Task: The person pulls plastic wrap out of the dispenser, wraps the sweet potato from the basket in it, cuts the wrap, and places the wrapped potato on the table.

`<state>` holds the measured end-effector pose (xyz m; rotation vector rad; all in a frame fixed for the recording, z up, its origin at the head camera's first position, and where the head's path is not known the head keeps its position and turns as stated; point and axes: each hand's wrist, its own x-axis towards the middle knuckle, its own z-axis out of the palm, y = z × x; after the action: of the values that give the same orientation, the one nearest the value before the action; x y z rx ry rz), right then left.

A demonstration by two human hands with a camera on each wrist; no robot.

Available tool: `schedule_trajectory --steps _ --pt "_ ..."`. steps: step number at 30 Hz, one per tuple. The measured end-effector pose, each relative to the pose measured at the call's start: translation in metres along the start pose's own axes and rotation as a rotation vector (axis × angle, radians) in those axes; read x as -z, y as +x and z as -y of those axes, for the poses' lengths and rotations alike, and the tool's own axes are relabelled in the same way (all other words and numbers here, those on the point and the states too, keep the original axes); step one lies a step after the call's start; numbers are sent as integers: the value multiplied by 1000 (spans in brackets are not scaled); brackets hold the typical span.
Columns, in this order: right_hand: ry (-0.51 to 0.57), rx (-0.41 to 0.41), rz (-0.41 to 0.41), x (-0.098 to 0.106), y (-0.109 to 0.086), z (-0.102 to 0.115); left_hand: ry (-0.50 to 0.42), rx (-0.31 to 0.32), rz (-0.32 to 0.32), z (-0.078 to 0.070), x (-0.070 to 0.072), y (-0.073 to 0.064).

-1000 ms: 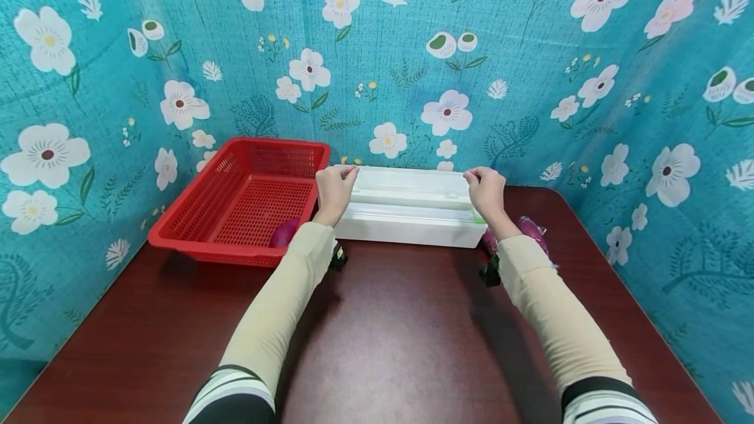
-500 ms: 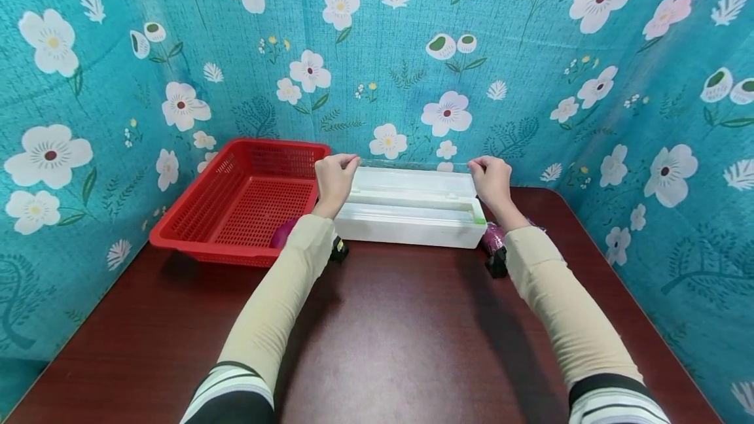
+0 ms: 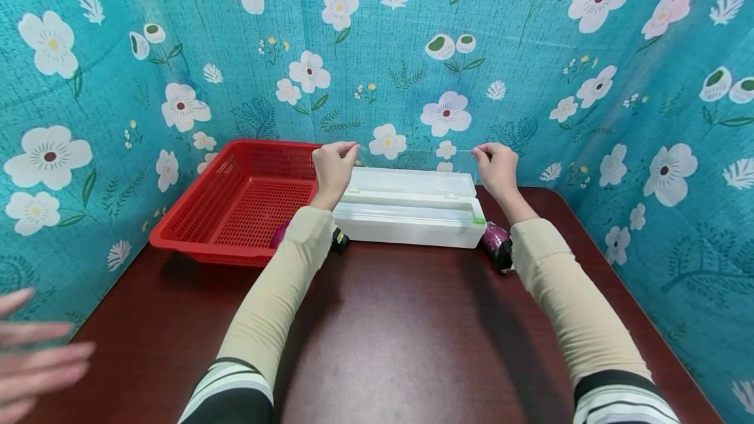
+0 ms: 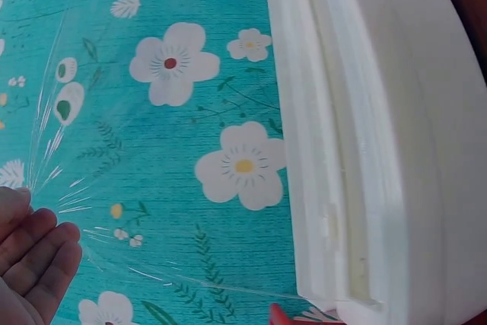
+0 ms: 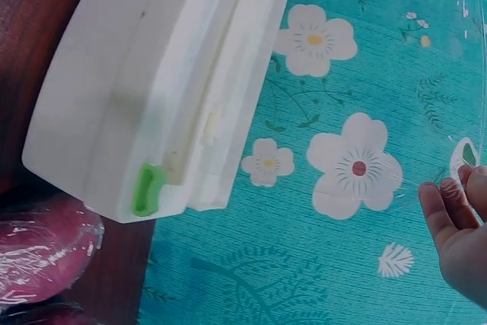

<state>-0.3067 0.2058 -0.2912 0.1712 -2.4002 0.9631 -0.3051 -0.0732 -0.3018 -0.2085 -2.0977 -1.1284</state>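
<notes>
My left hand point(image 3: 334, 170) and my right hand point(image 3: 497, 165) are raised above and in front of a white plastic-wrap dispenser point(image 3: 406, 231) with its lid tipped back. Clear plastic wrap point(image 4: 183, 279) stretches up from the dispenser between them. In the left wrist view, the left hand's fingertips point(image 4: 46, 222) pinch one corner, and creases fan out from there. The right hand pinches the opposite corner in the right wrist view. A green slider point(image 5: 148, 189) sits at the dispenser's right end. The film is nearly invisible in the head view.
A red basket point(image 3: 206, 250) at the left holds a purple rounded item point(image 3: 278, 235), partly hidden by my arm. Film-wrapped purple items point(image 5: 46, 249) lie right of the dispenser. Another person's blurred hand point(image 3: 38, 362) reaches in at the left. A floral curtain hangs behind.
Both hands have risen and spread slightly apart, drawing the plastic wrap up from the dispenser. Another person's hand has appeared at the lower left.
</notes>
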Motion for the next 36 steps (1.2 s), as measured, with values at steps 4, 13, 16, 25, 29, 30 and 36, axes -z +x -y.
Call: schedule_trajectory --steps 4,13,16,25,29,30,36 --pt "4 -1 -15 4 3 4 -25 -9 -20 -3 2 3" --pt "24 21 -71 11 9 9 -60 -18 -54 -13 4 8" --pt "33 43 -83 14 10 11 -73 -31 -71 -16 5 10" --pt "62 100 -131 22 13 14 -123 -27 -92 -27 8 12" --pt "68 132 -155 24 15 15 -136 -23 -105 -30 9 12" --pt "72 140 -161 25 15 15 -140 -27 -116 -31 9 13" --pt "107 156 -182 30 18 19 -152 -52 -171 -38 10 17"
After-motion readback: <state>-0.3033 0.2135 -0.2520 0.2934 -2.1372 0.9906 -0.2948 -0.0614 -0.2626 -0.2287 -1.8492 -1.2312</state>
